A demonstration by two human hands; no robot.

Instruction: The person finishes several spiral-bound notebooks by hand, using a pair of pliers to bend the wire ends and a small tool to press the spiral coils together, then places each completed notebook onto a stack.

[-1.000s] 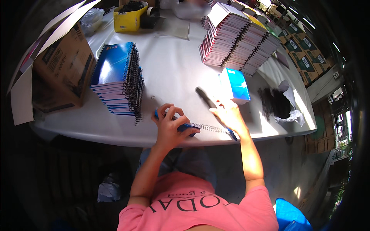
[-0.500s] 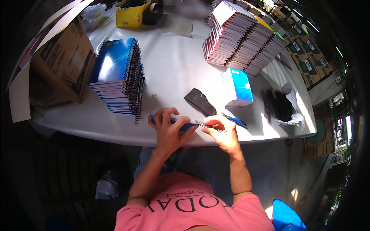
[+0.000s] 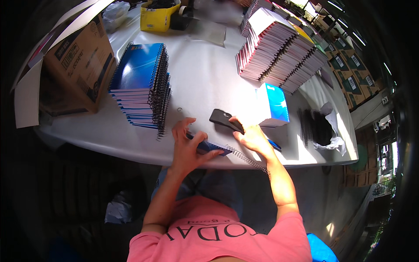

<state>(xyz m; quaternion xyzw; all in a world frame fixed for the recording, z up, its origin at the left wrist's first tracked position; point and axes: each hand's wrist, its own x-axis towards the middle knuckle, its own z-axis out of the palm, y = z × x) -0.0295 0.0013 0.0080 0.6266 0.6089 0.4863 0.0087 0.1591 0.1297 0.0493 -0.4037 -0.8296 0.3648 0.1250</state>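
My left hand [image 3: 187,146] is closed around a blue-covered notebook [image 3: 208,147], tilted up on its edge at the front of the table. A dark wire spiral coil [image 3: 246,159] is engaged at the notebook's right corner. The rest of it trails loose to the right, passing by my right forearm. My right hand [image 3: 252,136] has its thumb and fingers on either side of the near end of a flat, dark, elongated object [image 3: 221,117] whose kind is unclear. Partly hidden behind that hand lie blue-handled pliers [image 3: 274,145].
Spiral-bound blue notebooks [image 3: 139,65] are stacked at left beside an open cardboard box [image 3: 76,72]. A smaller blue-topped stack [image 3: 276,105] stands at right, before tall notebook piles [image 3: 277,52]. Loose black coils [image 3: 316,124] lie far right. A yellow bin [image 3: 153,18] is at the back.
My right hand has left the coil and moved onto the dark object, which has shifted slightly. The coil now trails free from the notebook. My left hand still holds the notebook.
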